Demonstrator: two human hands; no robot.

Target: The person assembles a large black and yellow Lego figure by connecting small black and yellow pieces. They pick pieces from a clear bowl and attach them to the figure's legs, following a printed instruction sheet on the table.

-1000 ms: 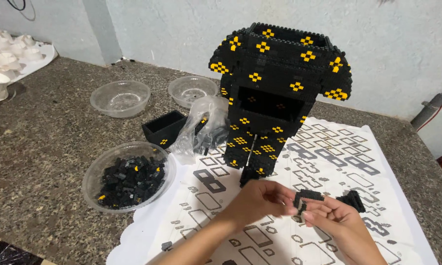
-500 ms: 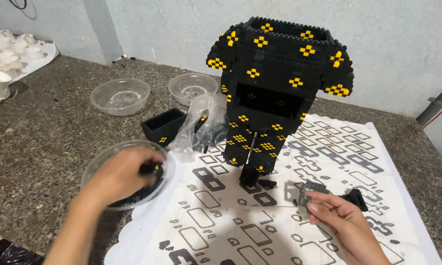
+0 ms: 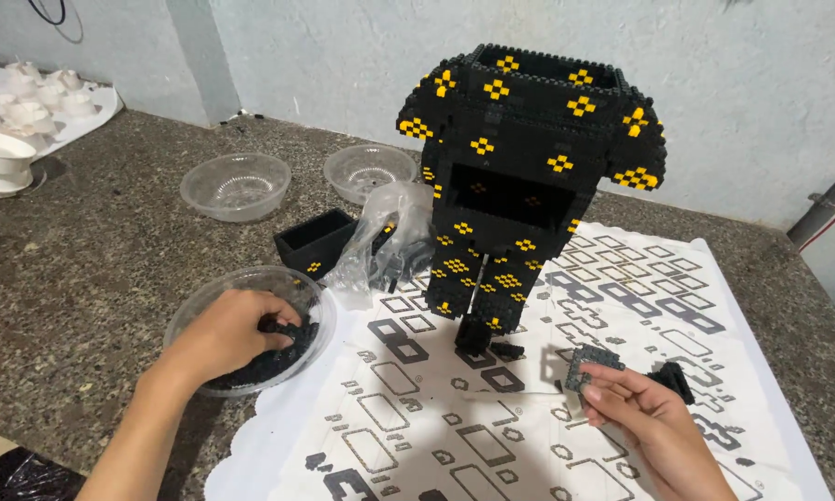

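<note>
My left hand (image 3: 230, 329) reaches into a clear plastic bowl (image 3: 190, 320) of small black bricks at the left, fingers curled among the pieces. My right hand (image 3: 638, 416) is at the lower right over a white patterned sheet (image 3: 455, 417), holding a small flat black brick plate (image 3: 592, 364) between thumb and fingers. A tall black brick model (image 3: 527, 176) with yellow dot patterns stands at the middle of the sheet, just beyond both hands. A few loose black pieces (image 3: 484, 340) lie at its foot, and another black piece (image 3: 673, 379) lies beside my right hand.
Two empty clear bowls (image 3: 237, 184) (image 3: 369, 171) sit at the back left on the speckled stone counter (image 3: 83, 269). A black open brick box (image 3: 317, 243) and a crumpled clear bag (image 3: 386, 243) lie left of the model. White dishes (image 3: 14, 139) stand far left.
My left hand left the right hand, swung left and sank its fingers into the bowl of bricks. The right hand stays low on the sheet with the plate.
</note>
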